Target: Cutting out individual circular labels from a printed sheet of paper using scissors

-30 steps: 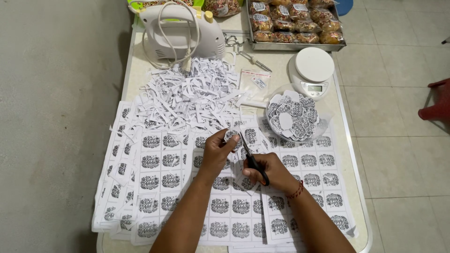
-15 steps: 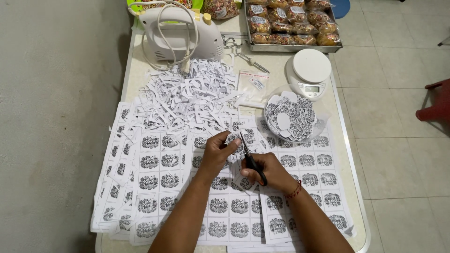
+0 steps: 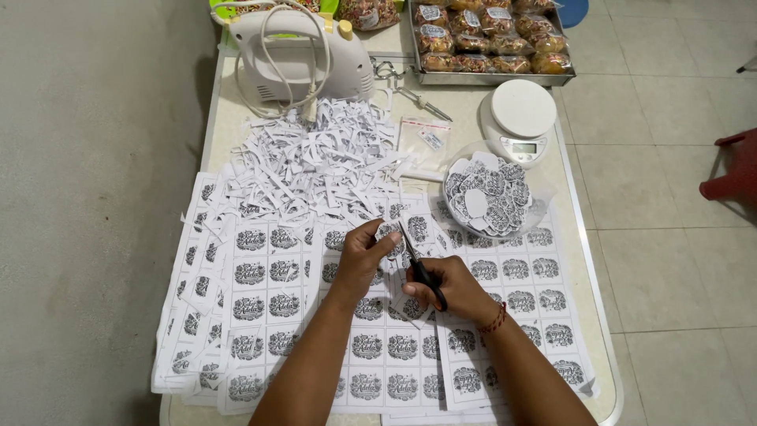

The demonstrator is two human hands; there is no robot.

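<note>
The left hand (image 3: 364, 256) pinches a thin, floppy paper label (image 3: 389, 234) by its edge while the right hand (image 3: 453, 288) grips black scissors (image 3: 418, 264).

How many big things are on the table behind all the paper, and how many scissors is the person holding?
Hand mixer: 1
Kitchen scale: 1
Tray of wrapped buns: 1
Bowl of cut-out labels: 1
Small plastic bag: 1
Scissors, in the right hand: 1
Label being cut, in the left hand: 1
Total: 7
</note>
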